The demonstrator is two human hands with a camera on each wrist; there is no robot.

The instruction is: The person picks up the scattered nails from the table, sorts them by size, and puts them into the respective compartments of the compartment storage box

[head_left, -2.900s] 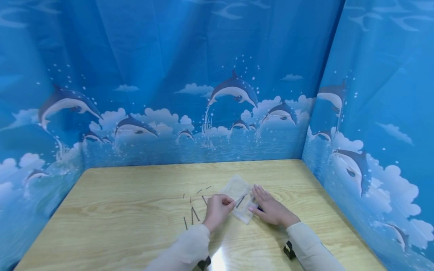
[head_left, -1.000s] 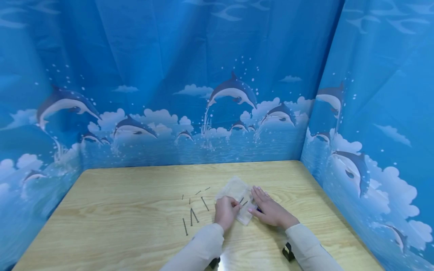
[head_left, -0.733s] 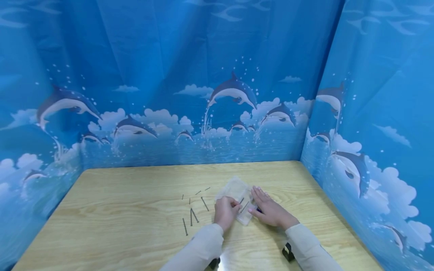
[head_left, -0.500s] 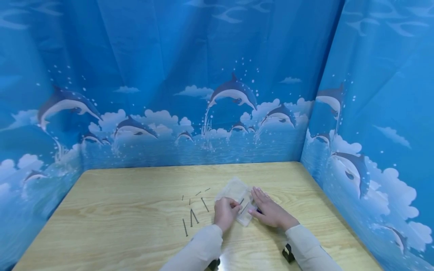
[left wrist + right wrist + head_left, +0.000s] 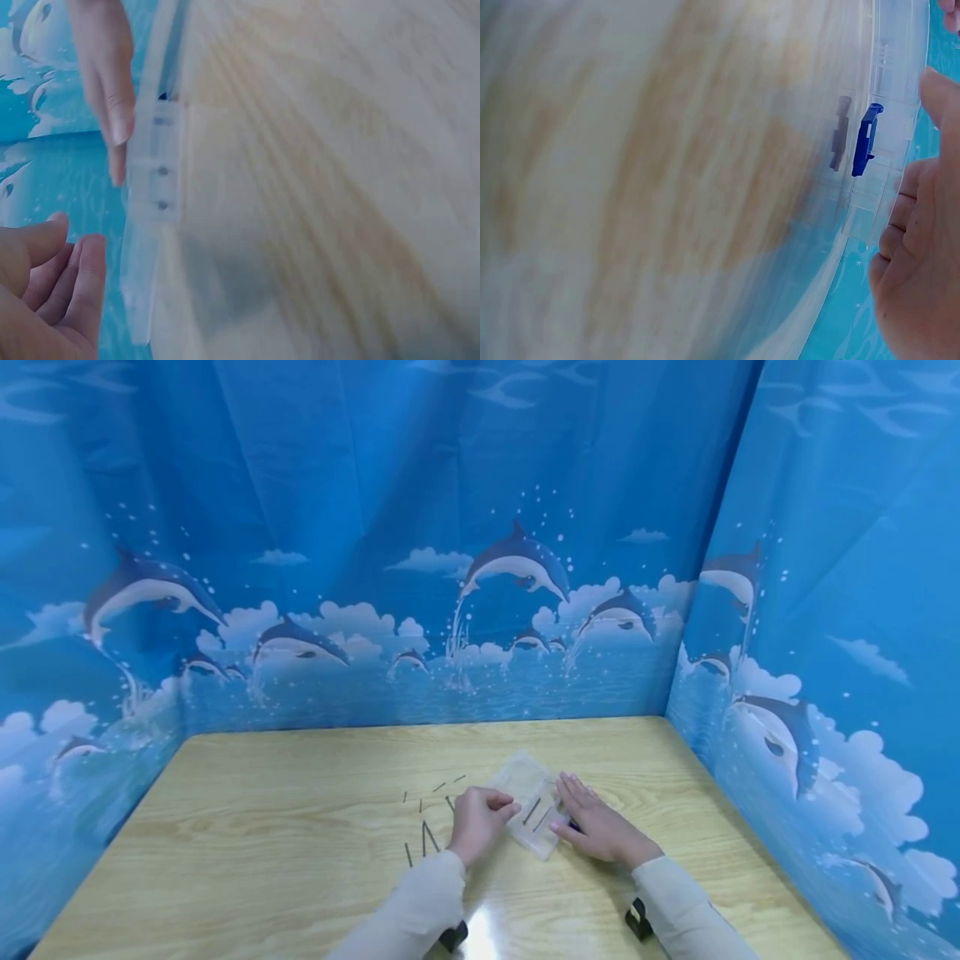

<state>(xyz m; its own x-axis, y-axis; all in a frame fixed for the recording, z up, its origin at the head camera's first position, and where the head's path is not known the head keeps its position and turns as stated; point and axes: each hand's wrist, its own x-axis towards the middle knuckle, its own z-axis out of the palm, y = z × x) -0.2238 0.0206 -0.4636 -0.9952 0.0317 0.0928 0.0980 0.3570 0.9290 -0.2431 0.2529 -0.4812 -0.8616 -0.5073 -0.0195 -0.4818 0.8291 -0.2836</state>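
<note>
A clear plastic box (image 5: 517,770) lies on the table with its lid laid back. Inside its near part are dark nails (image 5: 532,811), two of them plainly seen side by side. My left hand (image 5: 477,823) hovers just left of the box; in the left wrist view its thumb and loosely bent fingers (image 5: 86,289) are apart, with nothing visible between them. With straight fingers my right hand (image 5: 600,831) rests against the box's right side. Beside that hand, a blue latch (image 5: 867,141) shows on the box wall in the right wrist view.
Left of my left hand several longer nails (image 5: 424,837) lie loose on the wooden table (image 5: 262,843), partly hidden by the hand and sleeve. Several shorter nails (image 5: 438,787) lie behind them. A blue dolphin-print curtain (image 5: 420,568) hangs around the table's far and right sides.
My left hand has drawn back leftward from the box, uncovering the two nails lying in it. It now covers part of the loose nails. My right hand stays in place.
</note>
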